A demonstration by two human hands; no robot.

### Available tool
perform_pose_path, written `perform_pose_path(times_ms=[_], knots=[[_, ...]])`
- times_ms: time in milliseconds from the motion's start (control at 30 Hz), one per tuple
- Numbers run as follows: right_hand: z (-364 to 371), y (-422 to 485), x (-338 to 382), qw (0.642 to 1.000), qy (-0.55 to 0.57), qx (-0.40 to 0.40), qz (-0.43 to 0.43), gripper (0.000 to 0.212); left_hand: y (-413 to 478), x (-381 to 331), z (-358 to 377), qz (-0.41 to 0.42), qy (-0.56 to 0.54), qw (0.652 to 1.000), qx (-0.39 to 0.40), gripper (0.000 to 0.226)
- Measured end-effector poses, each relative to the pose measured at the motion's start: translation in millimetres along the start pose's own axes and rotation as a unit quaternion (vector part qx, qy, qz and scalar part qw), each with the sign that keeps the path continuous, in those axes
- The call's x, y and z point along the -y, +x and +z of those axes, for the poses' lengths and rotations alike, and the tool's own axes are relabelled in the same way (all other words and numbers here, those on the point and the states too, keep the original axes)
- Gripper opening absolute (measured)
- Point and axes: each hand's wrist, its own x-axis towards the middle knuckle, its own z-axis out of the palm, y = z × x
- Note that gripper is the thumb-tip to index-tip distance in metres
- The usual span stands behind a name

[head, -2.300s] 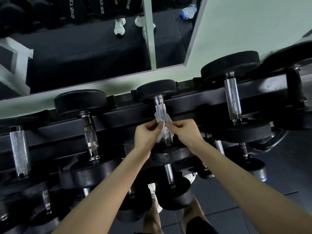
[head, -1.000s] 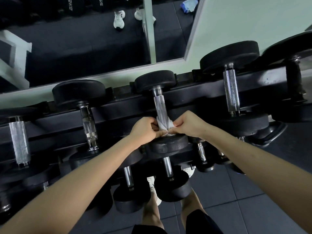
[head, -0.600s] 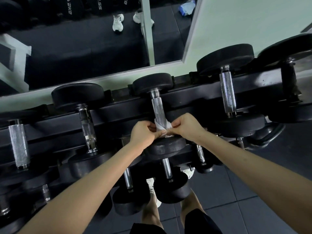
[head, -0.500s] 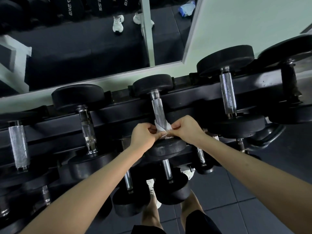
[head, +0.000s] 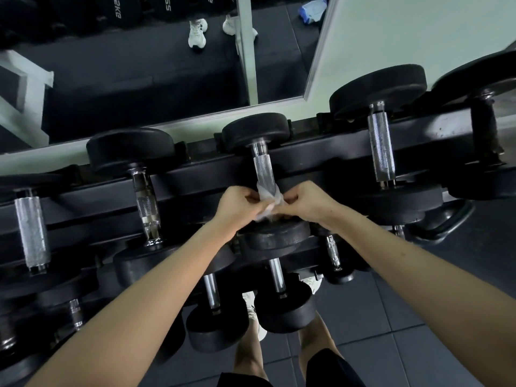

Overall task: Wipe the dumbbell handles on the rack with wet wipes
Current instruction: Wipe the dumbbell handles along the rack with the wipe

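Observation:
A white wet wipe (head: 268, 197) is wrapped around the near end of the knurled steel handle (head: 264, 170) of the middle dumbbell on the top tier of the black rack (head: 195, 177). My left hand (head: 237, 205) pinches the wipe's left side. From the right, my right hand (head: 307, 203) pinches the other side. Both hands sit just above the dumbbell's near black head (head: 275, 236). The far part of the handle is bare.
Other dumbbells lie on the same tier, with handles to the left (head: 146, 202), far left (head: 30, 227) and right (head: 381, 148). Smaller dumbbells (head: 275, 277) fill the lower tier. A wall mirror (head: 139, 65) stands behind the rack. My legs and shoes are below on dark floor tiles.
The wipe and both hands have slid from the middle of the handle down to its near end. In the last half second they barely shifted.

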Motion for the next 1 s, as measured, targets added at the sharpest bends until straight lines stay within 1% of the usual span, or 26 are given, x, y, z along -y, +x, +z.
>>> perform_pose_path(times_ms=[33,100,200,267,333,367,467,567,667,733,800,933,1000], knots=[[-0.2,-2.3,-0.3,1.0,-0.026,0.007,0.001,0.052,-2.0,3.8,1.3,-0.002,0.03,0.999,0.015,0.032],[-0.9,-3.6,2.1,0.999,-0.05,0.01,-0.001,0.052,-4.5,6.0,1.5,-0.006,0.05,0.998,0.033,0.037],[0.6,-1.4,2.1,0.999,-0.035,-0.008,0.004,0.047,-3.1,1.2,-1.0,-0.006,0.053,0.998,0.019,0.034],[2.6,-2.1,1.0,0.999,0.026,-0.024,0.003,0.033,-3.0,-4.3,-3.6,-0.012,0.01,1.0,0.004,0.027],[3.4,-3.3,2.6,0.992,0.12,-0.038,0.004,0.02,-2.0,-11.0,-6.3,-0.019,-0.064,0.998,0.0,0.017],[3.2,-1.8,4.7,0.986,0.159,-0.045,0.005,0.018,-0.2,-14.6,-8.0,-0.019,-0.097,0.995,-0.007,0.014],[1.5,8.8,16.1,0.968,0.239,-0.078,0.006,0.013,9.1,-23.5,-10.5,-0.009,-0.146,0.988,-0.055,0.018],[-0.6,19.1,30.9,0.959,0.257,-0.118,0.001,0.011,17.6,-30.8,-9.9,-0.003,-0.215,0.972,-0.098,0.016],[-3.4,26.4,44.4,0.949,0.282,-0.137,-0.011,0.006,25.7,-36.3,-8.2,-0.019,-0.28,0.951,-0.128,0.008],[-2.8,28.8,48.1,0.941,0.303,-0.146,-0.018,0.005,27.8,-38.7,-4.8,-0.029,-0.319,0.936,-0.149,0.007],[1.4,25.9,44.2,0.94,0.31,-0.14,-0.019,0.002,22.3,-38.4,1.1,-0.018,-0.346,0.926,-0.153,0.01],[11.8,15.7,30.1,0.934,0.327,-0.138,-0.028,0.015,4.7,-29.1,10.4,0.017,-0.379,0.916,-0.131,0.023],[11.7,16.7,32.6,0.931,0.335,-0.145,-0.021,0.015,6.4,-28.4,9.6,0.015,-0.383,0.914,-0.13,0.025]])
